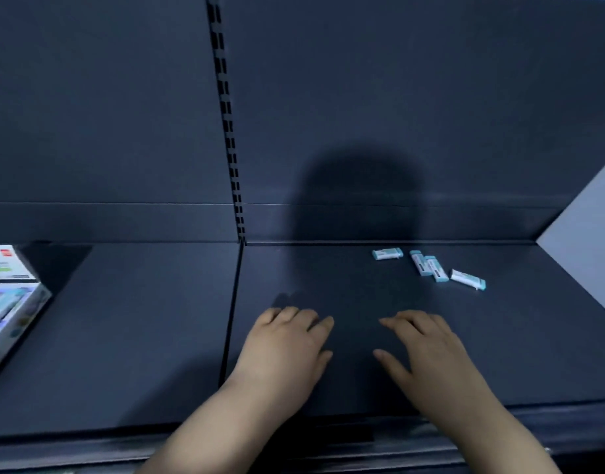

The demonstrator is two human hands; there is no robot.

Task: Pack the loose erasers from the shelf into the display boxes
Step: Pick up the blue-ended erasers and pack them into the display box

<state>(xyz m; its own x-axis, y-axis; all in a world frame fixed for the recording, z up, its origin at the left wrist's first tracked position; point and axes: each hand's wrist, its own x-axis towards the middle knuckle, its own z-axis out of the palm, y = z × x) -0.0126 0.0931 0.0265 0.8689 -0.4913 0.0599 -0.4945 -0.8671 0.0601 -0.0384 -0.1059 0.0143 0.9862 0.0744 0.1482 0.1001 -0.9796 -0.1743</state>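
We are resting both hands palm-down on the dark shelf [123,336] right now, left hand [284,354] and right hand [431,357] side by side with a gap between them, and the fingers [410,319] of both are lying spread and loose, gripping nothing at all.

Four loose erasers are still waiting out there, so by our reckoning the packing is not finished. Beyond the right fingers and off to their right, toward the back of the shelf, one eraser [387,253] is lying apart on its own, a pair [429,267] is sitting pressed side by side just to its right, and a fourth [468,279] is lying nearest the shelf's right end. All are well apart from our fingertips.

They are looking like small white blocks in pale blue-green sleeves, lying flat at mixed angles; any print is too blurred to read.

Far to the left of the left fingers, at the frame edge, the display boxes [7,302] are showing only partly. We cannot tell how full they are, so how much is already packed is staying unclear.
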